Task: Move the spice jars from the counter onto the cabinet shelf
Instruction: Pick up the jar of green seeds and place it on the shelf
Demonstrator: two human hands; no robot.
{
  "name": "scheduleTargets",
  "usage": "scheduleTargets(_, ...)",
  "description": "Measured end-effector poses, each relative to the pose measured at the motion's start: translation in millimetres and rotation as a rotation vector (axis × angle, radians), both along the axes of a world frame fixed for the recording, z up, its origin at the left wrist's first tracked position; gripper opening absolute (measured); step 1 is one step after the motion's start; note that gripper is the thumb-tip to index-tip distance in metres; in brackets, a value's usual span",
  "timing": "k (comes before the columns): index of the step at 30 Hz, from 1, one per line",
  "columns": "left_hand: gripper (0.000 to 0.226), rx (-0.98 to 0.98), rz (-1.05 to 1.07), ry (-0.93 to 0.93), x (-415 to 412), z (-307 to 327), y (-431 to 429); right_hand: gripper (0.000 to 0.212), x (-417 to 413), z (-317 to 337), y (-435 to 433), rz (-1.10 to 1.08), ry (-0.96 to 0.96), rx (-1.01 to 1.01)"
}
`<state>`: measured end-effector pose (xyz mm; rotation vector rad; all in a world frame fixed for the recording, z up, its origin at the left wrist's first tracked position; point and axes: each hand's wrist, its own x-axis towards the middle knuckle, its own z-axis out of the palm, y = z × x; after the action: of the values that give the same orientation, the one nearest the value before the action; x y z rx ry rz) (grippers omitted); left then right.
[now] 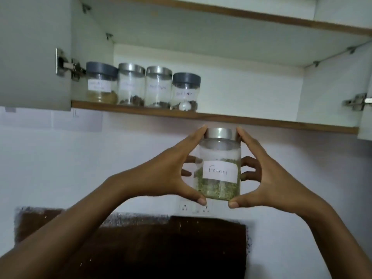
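Observation:
A clear glass jar labelled "Fennel" [219, 152], with a silver lid and green seeds inside, is held upright in the air just below the cabinet shelf [251, 119]. My left hand [169, 174] grips its left side and my right hand [267, 178] grips its right side, thumbs under the base and forefingers at the lid. Several labelled spice jars stand in a row on the shelf's left part: a grey-lidded jar [101, 85], two silver-lidded jars [131, 86] [158, 87], and another grey-lidded jar [186, 91].
The open cabinet door [34, 53] hangs at the left, with its hinge beside the first jar. Another hinge [355, 102] sits at the right wall. An upper shelf [241, 15] runs overhead. A wall socket [193, 207] and a dark brown panel [151, 248] lie below the jar.

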<state>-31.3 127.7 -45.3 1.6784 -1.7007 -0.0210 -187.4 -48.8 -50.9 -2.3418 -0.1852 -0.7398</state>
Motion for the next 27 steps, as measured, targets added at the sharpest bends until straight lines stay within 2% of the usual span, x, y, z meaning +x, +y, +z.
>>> scheduleTargets(5, 0.132, -0.108, 0.139, -0.273, 11, 65, -38, 0.131, 12, 59, -34, -0.060, -0.113, -0.058)
scheduleTargets(9, 0.132, -0.225, 0.263, -0.506, 19, 112, -60, 0.136, 33, 102, -58, -0.092, -0.225, -0.185)
scheduleTargets(13, 0.132, -0.298, 0.485, -0.723, 35, 144, -88, 0.136, 60, 134, -82, -0.146, -0.297, -0.307)
scheduleTargets(17, 0.131, -0.255, 0.623, -0.801, 56, 156, -113, 0.135, 91, 148, -101, -0.174, -0.329, -0.332)
scheduleTargets(23, 0.121, -0.215, 0.697, -0.764, 81, 150, -138, 0.134, 126, 150, -128, -0.192, -0.271, -0.369)
scheduleTargets(27, 0.111, -0.221, 0.723, -0.759, 94, 148, -148, 0.132, 140, 147, -142, -0.153, -0.179, -0.283)
